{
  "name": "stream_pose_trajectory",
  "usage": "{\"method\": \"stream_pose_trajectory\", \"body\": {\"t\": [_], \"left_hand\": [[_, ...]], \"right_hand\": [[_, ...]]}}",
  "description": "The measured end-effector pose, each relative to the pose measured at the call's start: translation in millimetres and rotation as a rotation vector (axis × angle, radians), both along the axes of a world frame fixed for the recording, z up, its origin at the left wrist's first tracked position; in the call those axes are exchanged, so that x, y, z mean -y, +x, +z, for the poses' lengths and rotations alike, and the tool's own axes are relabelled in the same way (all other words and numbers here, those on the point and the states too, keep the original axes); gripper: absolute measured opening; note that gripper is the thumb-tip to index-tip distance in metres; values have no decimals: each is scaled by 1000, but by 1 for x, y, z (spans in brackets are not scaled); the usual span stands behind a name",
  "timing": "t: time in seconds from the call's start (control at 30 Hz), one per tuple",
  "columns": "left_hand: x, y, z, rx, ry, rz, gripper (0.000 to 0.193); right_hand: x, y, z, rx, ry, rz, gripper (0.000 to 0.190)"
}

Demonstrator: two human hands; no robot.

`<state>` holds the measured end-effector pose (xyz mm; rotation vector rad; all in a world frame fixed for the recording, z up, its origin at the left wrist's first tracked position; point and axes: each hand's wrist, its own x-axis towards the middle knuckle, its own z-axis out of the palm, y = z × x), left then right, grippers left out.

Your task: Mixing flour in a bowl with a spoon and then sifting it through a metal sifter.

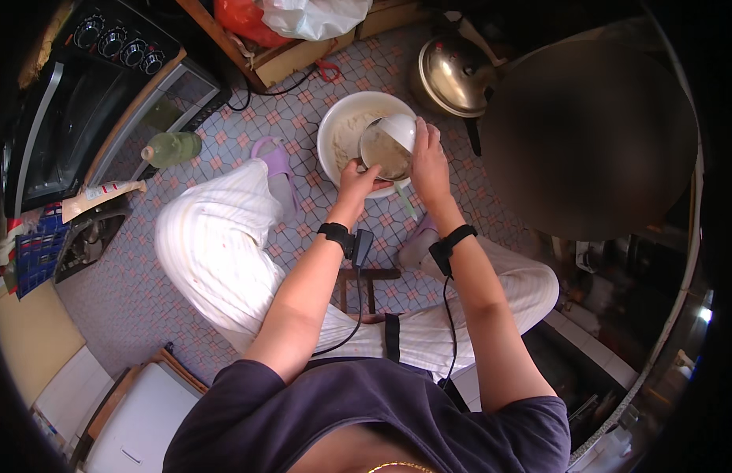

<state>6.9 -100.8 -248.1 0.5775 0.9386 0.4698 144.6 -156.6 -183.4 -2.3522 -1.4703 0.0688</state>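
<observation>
A white basin (341, 110) stands on the floor between my feet, with pale, wet bits in its bottom. Over its right half is a round metal-rimmed vessel (382, 149) that looks like a sieve, with cloudy brownish contents. My left hand (358, 182) grips its near rim, thumb on top. A pale green handle (406, 201) juts toward me from below that rim; I cannot tell whether it joins the vessel. My right hand (430, 159) holds a white bowl (399, 129), tilted over the vessel's far right side. The bowl's inside is hidden.
A lidded metal pot (452, 74) stands beyond the basin to the right, its dark handle pointing toward me. A large blurred dark round shape (588, 142) fills the right. On the left, a green plastic bottle (172, 149) lies near the black oven (76, 130). Cables hang from both wrist straps.
</observation>
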Motion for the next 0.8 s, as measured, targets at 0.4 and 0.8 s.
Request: {"method": "stream_pose_trajectory", "body": {"t": [0.4,0.8], "left_hand": [[-5,-2,8,-25,-20,-21,46],[-4,-4,2,-4,26,-42,44]], "right_hand": [[4,3,15,-2,3,43,57],[7,9,11,-171,121,-40,62]]}}
